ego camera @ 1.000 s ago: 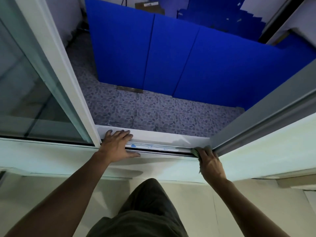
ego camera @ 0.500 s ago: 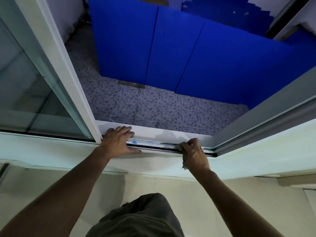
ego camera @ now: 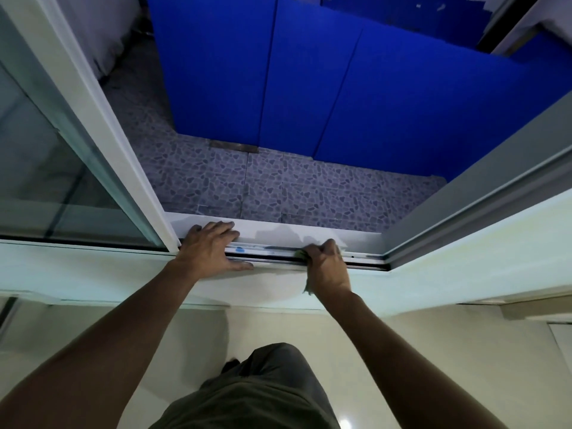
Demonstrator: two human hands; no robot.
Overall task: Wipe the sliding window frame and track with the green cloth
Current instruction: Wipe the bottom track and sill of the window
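The white sliding window frame has its bottom track [ego camera: 272, 249] running across the middle of the view, with a dark groove along its near side. My right hand [ego camera: 326, 266] is closed around the green cloth [ego camera: 299, 252] and presses it on the track, right of centre; only small bits of cloth show at my fingers and below my wrist. My left hand [ego camera: 210, 246] lies flat, fingers spread, on the track beside the sliding sash's white upright [ego camera: 102, 119].
The glass sash [ego camera: 46, 168] stands at the left. A grey frame member [ego camera: 483, 193] bounds the opening at the right. Beyond the sill lie a pebble-pattern tiled floor [ego camera: 294, 187] and blue panels [ego camera: 340, 82]. A pale wall ledge [ego camera: 93, 270] runs below the track.
My right hand has slid the cloth leftward along the track, away from the right corner toward the middle. My left hand has stayed in place on the track.
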